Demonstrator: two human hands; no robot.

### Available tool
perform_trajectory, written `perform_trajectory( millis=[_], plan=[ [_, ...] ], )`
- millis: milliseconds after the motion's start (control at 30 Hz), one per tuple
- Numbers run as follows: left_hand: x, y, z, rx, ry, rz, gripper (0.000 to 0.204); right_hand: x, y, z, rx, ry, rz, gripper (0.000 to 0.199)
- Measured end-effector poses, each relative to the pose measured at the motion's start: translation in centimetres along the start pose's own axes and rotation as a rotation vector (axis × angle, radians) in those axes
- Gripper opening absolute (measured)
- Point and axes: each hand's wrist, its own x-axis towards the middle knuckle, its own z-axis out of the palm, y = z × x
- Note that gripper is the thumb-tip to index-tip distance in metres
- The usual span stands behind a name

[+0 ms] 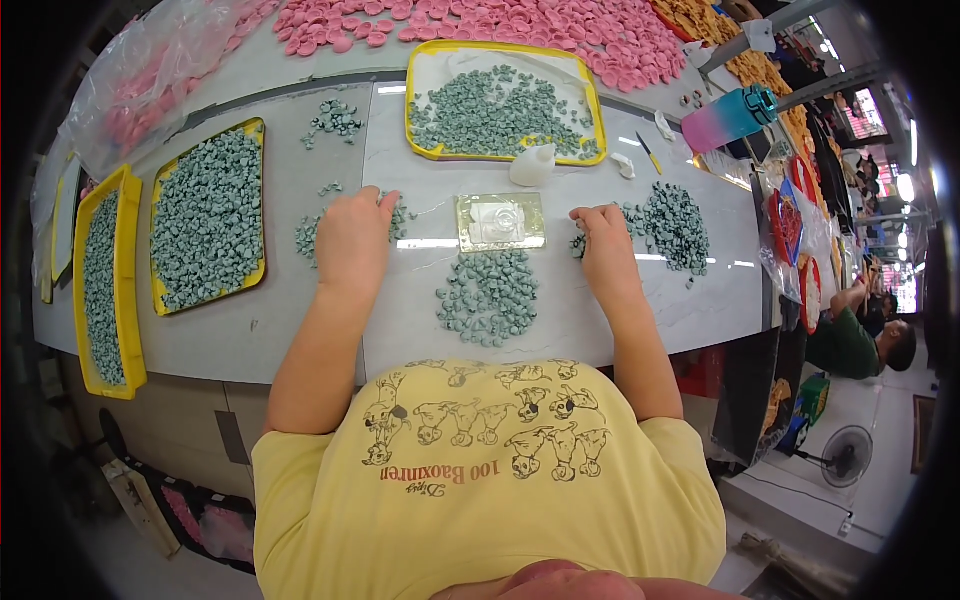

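Left hand [354, 238] and right hand [607, 243], fingers narrow, hover among green pieces [677, 228]; I can't tell whether either grips one. Between them, above frame centre, the clear slab [534, 233] lies long side left-to-right, nearer my right.

Across the middle of the frame we see a smooth worktop [405, 325], glossy enough to throw back streaks of light. The grey-green pieces [488, 298] at its centre look lumpy, with a faint sheen; the clear block [467, 238] above them is shiny. We see smooth yellow plastic on the tray [409, 105] at top centre, crinkled see-through plastic in the upper-left bag [125, 85], and matt cloth in the yellow shirt [480, 530] below.
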Motion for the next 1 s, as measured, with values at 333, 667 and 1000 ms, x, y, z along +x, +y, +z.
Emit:
perform_trajectory(
  millis=[333, 667, 1000],
  plan=[
    [0.4, 0.2, 1.6, -0.141, 0.246, 0.059, 0.033, 0.3, 0.4, 0.7, 0.107, 0.149, -0.053, 0.01],
    [0.1, 2.4, 0.5, -1.735, -0.653, -0.738, 0.022, 0.4, -0.6, 3.4, -0.092, 0.064, -0.376, 0.021],
    [2.0, -0.3, 3.0, -0.657, 0.186, -0.073, 0.016, 0.6, -0.8, 4.2, -0.097, 0.036, -0.359, 0.02]
  ],
)
